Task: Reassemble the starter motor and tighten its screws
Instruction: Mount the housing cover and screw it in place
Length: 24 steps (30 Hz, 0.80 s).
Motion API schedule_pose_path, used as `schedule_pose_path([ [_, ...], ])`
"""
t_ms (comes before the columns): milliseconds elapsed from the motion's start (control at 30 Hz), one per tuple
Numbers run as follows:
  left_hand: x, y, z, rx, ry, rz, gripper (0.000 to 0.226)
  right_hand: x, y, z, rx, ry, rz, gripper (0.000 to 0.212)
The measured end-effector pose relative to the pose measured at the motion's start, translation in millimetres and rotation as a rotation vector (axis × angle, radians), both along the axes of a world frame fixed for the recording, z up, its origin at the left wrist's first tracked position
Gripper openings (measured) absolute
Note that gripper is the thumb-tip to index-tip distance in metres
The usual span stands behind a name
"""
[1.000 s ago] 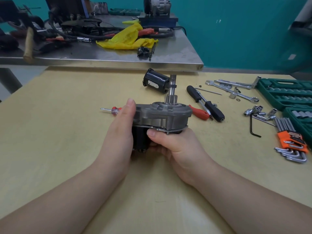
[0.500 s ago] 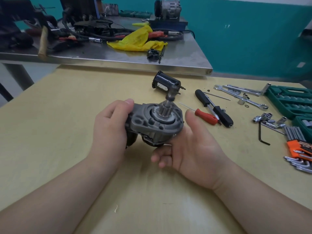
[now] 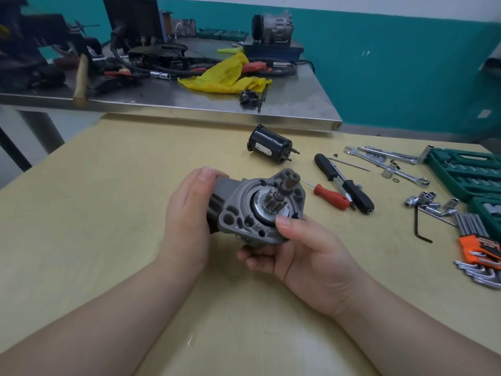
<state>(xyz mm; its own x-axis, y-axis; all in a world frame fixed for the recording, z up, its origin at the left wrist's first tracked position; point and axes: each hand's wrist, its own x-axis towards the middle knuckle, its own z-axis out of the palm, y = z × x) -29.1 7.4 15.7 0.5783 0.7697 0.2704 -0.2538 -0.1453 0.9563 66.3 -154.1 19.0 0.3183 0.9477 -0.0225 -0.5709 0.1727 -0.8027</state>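
Screwdrivers (solenoid too) behind held starter motor

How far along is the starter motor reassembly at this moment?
Done: the gear housing with its pinion shaft looks assembled. In hand: the left hand and right hand grip that housing above the table, no tool held. Left: the black cylinder lies apart on the table and the red screwdriver is untouched, so joining and tightening seem pending.
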Motion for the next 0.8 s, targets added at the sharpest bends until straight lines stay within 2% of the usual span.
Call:
schedule_pose_path([
  [233, -6, 0, 3, 0.124, -0.059, -0.011, 0.054, -5, -1, 0, 0.067, -0.029, 0.063, 0.05],
  [400, -11, 7, 7, 0.084, -0.061, -0.032, 0.057, -11, -1, -4, 0.058, -0.093, 0.128, 0.05],
  [567, -14, 26, 18, 0.094, -0.044, -0.12, 0.051, -8, -1, -2, 0.007, -0.09, 0.224, 0.064],
  [633, -17, 39, 20, 0.147, -0.018, -0.175, 0.046, -1, 1, 0, -0.069, -0.074, 0.117, 0.063],
  [700, -21, 49, 23, 0.212, 0.012, -0.241, 0.044, 11, 1, 2, -0.163, -0.043, -0.112, 0.06],
  [733, -23, 53, 25, 0.236, 0.028, -0.267, 0.043, 18, 0, 3, -0.208, -0.08, -0.254, 0.054],
  [800, -25, 58, 27, 0.273, 0.05, -0.307, 0.044, 32, -2, 1, -0.316, -0.302, -0.527, 0.028],
])
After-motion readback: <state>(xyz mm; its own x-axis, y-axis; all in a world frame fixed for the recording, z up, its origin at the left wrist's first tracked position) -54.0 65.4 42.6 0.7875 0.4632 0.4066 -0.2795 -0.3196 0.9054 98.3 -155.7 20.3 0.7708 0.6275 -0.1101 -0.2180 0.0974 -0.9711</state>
